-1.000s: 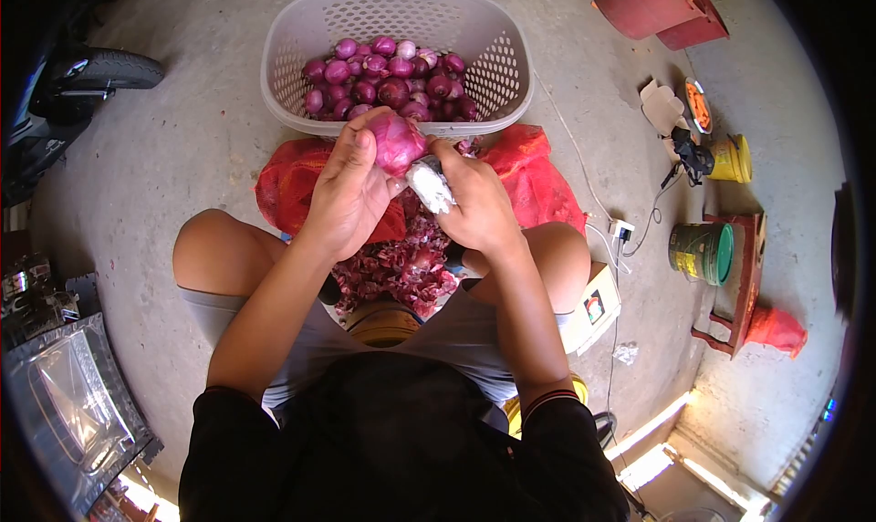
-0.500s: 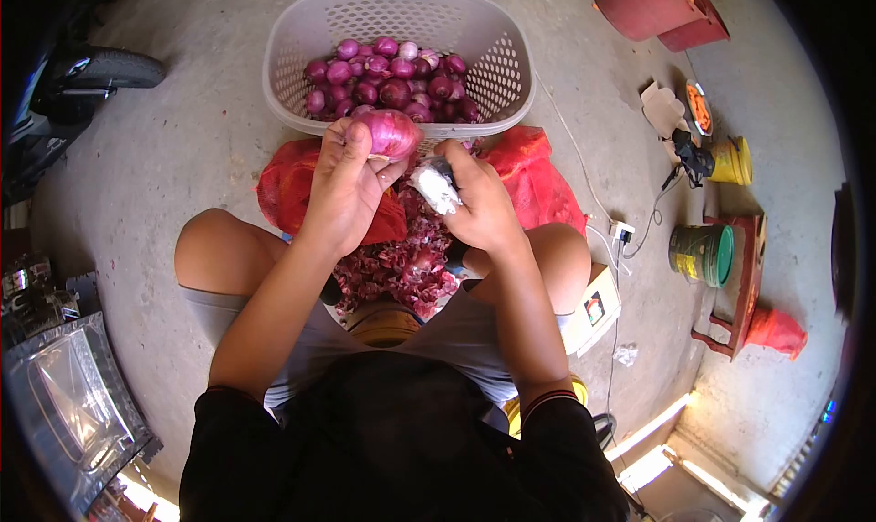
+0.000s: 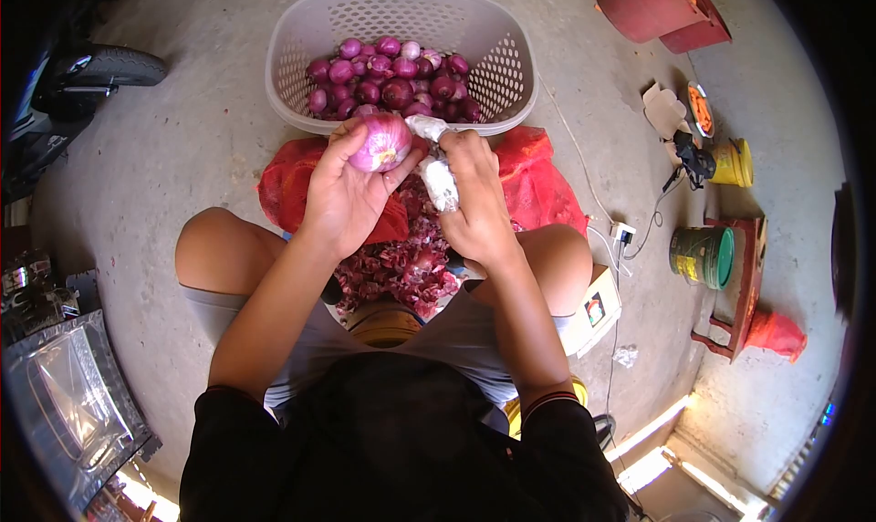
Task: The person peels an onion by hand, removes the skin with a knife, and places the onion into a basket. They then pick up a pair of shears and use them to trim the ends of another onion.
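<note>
Looking down through the head view, a red onion (image 3: 381, 141) is seen gripped in the left hand (image 3: 342, 193), the fingers curled round it just before the near rim of the basket (image 3: 301, 29) and above the lap. Its dry outer skin appears largely gone, and a pale patch is shown at one end. A white-wrapped tool (image 3: 440, 180), probably a small knife, is clasped in the closed right hand (image 3: 479, 207), its tip just beside the onion; whether they touch cannot be told. The basket is partly filled with glossy peeled onions (image 3: 392, 88), and a heap of skins (image 3: 401, 262) lies between the knees by the red mesh sacks (image 3: 538, 189). Much is judged done; no unpeeled stock is shown, so what is left cannot be told.
</note>
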`<control>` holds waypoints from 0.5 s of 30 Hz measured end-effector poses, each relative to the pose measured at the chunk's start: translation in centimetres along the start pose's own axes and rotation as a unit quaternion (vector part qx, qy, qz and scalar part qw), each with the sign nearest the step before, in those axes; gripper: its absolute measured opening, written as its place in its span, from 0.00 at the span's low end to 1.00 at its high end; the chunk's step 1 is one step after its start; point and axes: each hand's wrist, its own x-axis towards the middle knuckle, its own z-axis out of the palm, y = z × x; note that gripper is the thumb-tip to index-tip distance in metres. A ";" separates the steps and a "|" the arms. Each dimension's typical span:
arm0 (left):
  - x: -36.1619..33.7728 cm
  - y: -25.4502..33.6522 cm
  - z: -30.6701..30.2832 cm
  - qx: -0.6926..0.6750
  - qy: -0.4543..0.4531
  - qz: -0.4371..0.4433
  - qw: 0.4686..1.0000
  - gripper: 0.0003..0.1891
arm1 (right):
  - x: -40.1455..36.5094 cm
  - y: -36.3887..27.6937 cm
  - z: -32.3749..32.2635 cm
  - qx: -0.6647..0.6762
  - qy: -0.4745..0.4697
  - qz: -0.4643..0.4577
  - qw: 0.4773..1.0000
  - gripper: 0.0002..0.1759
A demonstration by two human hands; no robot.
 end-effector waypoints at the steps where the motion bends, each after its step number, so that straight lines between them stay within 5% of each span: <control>1: 0.0 0.0 0.2 -0.003 0.002 -0.002 1.000 0.15 | -0.1 -0.1 0.1 -0.007 -0.017 0.012 1.000 0.28; 15: 0.0 0.6 0.1 0.079 0.007 -0.038 0.996 0.22 | -0.3 0.8 -0.3 -0.052 -0.047 0.009 0.998 0.29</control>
